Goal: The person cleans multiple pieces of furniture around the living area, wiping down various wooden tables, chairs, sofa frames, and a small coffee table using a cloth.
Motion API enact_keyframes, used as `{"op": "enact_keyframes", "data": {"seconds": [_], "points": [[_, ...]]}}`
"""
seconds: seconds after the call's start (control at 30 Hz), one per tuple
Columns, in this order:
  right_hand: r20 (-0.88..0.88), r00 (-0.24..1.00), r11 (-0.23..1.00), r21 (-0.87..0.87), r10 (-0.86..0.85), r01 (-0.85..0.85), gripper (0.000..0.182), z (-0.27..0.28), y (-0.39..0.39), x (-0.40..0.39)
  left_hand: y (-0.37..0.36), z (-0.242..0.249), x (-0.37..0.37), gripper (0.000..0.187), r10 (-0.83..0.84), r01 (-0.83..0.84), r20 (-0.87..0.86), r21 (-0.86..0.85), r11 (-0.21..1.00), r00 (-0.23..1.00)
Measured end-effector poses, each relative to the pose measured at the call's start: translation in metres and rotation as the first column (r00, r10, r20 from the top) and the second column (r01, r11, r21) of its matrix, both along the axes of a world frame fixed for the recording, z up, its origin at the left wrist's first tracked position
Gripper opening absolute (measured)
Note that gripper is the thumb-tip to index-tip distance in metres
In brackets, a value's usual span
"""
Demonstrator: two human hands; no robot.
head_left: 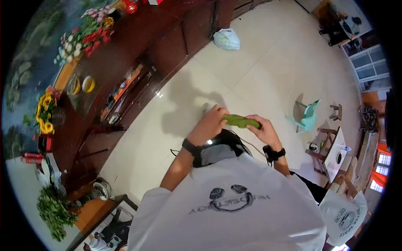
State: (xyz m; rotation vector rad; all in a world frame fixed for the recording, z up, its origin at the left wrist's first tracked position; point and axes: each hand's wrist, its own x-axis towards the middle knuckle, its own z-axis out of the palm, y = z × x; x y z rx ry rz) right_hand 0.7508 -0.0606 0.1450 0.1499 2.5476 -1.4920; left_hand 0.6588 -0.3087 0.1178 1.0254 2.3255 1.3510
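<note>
A long green object (239, 121), soft-looking and slightly uneven, is held roughly level between my two hands above the tiled floor. My left hand (212, 122) grips its left end, with the fingers closed round it. At its right end my right hand (264, 131) pinches it between thumb and fingers. What exactly the green thing is cannot be made out. Both wrists wear black bands, and a black and grey item (220, 152) with a cable lies below the hands, in front of my white shirt.
A dark red cabinet (167, 50) with flowers (94, 37) and tape rolls (88, 84) stands at the left. A white plastic bag (226, 39) rests on the floor. At the right are a mint-green chair (310, 116), a wooden stool (336, 112) and a white-topped table (336, 155).
</note>
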Motion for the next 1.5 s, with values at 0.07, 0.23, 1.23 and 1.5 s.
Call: {"op": "enact_keyframes", "data": {"seconds": [0.07,0.23,1.23,1.5], "points": [[0.008,0.999,0.999,0.02,0.04,-0.04,0.032,-0.003,0.006,-0.059,0.004,-0.005,-0.055,0.02,0.031,-0.027,0.068,-0.052,0.998,0.997],[-0.203,0.916,0.938,0.053,0.347,-0.343,0.037,-0.006,-0.018,-0.239,-0.017,-0.024,-0.206,0.025,0.215,-0.2,0.067,-0.182,0.963,0.974],[-0.062,0.892,0.588,0.772,0.447,-0.241,0.056,-0.186,0.126,-0.791,0.209,-0.151,-0.748,0.026,0.743,-0.743,-0.096,-0.211,0.635,0.663],[0.009,0.969,0.559,0.815,0.247,-0.15,0.056,-0.183,0.328,-0.922,0.435,-0.161,-0.901,0.027,0.697,-0.711,-0.141,-0.181,0.68,0.703]]}}
